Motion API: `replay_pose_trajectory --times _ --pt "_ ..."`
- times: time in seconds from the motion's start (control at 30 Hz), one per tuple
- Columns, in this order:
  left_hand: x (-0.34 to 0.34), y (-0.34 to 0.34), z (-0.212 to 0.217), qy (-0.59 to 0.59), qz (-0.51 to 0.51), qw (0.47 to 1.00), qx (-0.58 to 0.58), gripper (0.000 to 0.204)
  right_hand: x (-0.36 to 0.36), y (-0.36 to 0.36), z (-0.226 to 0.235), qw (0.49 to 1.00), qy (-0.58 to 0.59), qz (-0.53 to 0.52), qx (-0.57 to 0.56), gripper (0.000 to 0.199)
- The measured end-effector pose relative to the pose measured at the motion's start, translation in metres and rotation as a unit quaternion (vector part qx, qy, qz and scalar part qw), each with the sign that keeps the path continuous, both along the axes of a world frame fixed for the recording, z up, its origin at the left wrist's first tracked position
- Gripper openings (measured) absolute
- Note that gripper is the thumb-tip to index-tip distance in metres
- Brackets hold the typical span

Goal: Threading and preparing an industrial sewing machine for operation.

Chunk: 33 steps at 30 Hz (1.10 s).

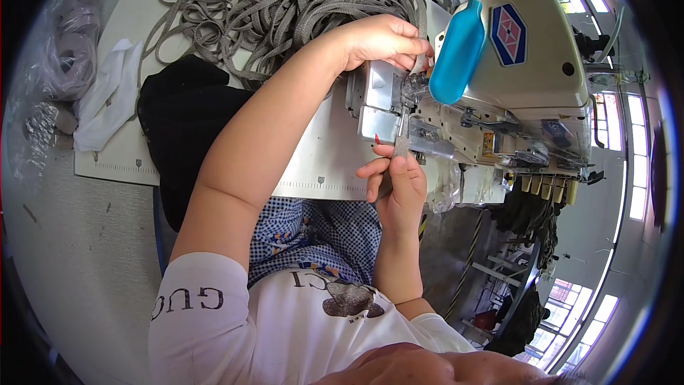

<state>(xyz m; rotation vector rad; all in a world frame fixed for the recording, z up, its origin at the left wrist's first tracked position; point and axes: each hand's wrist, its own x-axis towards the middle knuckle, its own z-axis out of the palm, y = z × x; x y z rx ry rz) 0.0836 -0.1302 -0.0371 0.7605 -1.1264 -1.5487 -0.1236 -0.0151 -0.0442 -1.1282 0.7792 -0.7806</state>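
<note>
My left hand (385,41) reaches across the table to the far side of the sewing machine (524,57). Its thumb and fingers pinch a flat grey woven cord (422,18) just beyond the needle area. On the near side, my right hand (402,185) grips a short length of the same grey cord (401,147) between thumb and fingers, in front of the machine's metal plate (377,122). Part of the cord is hidden by the presser foot area. A large tangled heap of grey cord (299,11) lies beyond my left arm.
Black cloth (189,93) lies under my left forearm and hangs over the table's edge. A white cloth (107,93) and clear plastic bags (71,36) are at the left. A blue paddle-shaped guard (457,53) hangs beside the machine head. Dark items hang on a rack (524,278) at the right.
</note>
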Motion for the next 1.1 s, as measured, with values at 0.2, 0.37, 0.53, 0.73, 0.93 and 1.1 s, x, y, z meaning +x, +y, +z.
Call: replay_pose_trajectory --times 0.2,0.37,0.53,0.73,0.93,1.1 --pt "-0.0002 -0.0040 -0.0035 0.000 -0.004 1.000 -0.002 0.027 0.0001 -0.0002 0.0002 1.000 -0.001 0.003 0.001 0.035" --pt "-0.0014 -0.0040 -0.0033 -0.002 -0.004 1.000 -0.012 0.025 0.0008 0.0004 0.0000 1.000 0.000 -0.003 0.000 0.035" --pt "-0.0016 -0.0033 -0.0032 -0.001 -0.010 1.000 -0.017 0.021 0.0012 0.0003 -0.0003 1.000 0.003 -0.004 -0.005 0.034" --pt "-0.0005 -0.0068 -0.0072 -0.003 -0.016 1.000 -0.023 0.017 0.0013 0.0004 -0.0012 1.000 -0.002 -0.004 -0.003 0.034" --pt "-0.0006 -0.0051 -0.0048 -0.018 -0.009 0.999 -0.025 0.016 0.0010 0.0006 -0.0014 1.000 -0.002 -0.007 0.001 0.034" --pt "-0.0011 -0.0035 -0.0032 -0.012 -0.012 1.000 -0.023 0.017 0.0013 0.0007 -0.0011 1.000 -0.005 -0.004 -0.004 0.034"
